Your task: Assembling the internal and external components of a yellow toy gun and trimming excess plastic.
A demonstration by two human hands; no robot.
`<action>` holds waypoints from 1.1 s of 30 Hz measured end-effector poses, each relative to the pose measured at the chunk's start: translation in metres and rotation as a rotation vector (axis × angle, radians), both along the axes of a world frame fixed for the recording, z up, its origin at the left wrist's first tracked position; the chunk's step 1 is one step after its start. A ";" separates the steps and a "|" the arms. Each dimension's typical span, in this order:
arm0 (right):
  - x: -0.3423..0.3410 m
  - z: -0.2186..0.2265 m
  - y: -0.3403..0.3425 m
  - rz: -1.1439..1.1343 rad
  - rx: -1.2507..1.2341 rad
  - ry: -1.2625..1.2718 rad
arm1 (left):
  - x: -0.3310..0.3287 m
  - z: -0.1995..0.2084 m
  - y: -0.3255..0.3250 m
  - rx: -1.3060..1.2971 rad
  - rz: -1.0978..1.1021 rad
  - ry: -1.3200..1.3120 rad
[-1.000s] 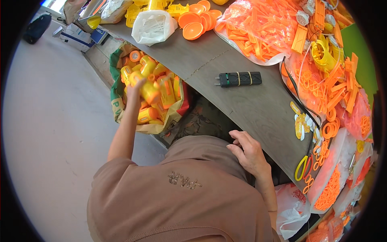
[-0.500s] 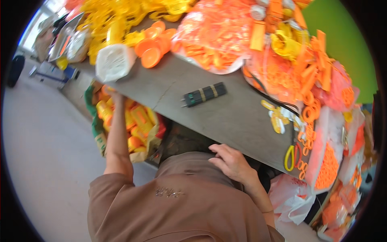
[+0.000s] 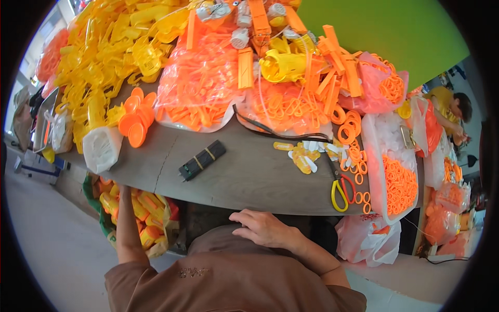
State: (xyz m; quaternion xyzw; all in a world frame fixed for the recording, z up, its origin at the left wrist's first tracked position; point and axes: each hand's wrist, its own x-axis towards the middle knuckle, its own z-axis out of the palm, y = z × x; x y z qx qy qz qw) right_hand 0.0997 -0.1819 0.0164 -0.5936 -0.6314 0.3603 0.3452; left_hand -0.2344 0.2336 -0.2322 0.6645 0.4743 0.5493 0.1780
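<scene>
Grey desk heaped with plastic parts is hiding the left hand, reaching underneath into a sack of yellow plastic pieces, grip unseen; right hand is resting open, empty, steadying.

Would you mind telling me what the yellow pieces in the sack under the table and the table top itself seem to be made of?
The yellow pieces look like moulded plastic: uniform bright colour, smooth, slightly glossy. The sack looks like woven plastic, though I can't be sure. The table top appears to be a matt grey-brown board with a faint seam, possibly laminate or painted wood.
</scene>
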 end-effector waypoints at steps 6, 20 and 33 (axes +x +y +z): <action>0.013 0.022 0.002 -0.017 -0.009 0.057 | -0.022 0.013 0.014 -0.106 0.028 0.034; 0.119 0.073 0.035 -0.316 0.129 -0.169 | -0.061 0.035 0.022 -0.350 0.068 0.121; 0.219 0.097 0.172 -0.560 0.429 -0.818 | 0.077 0.227 -0.128 0.114 -0.102 -0.158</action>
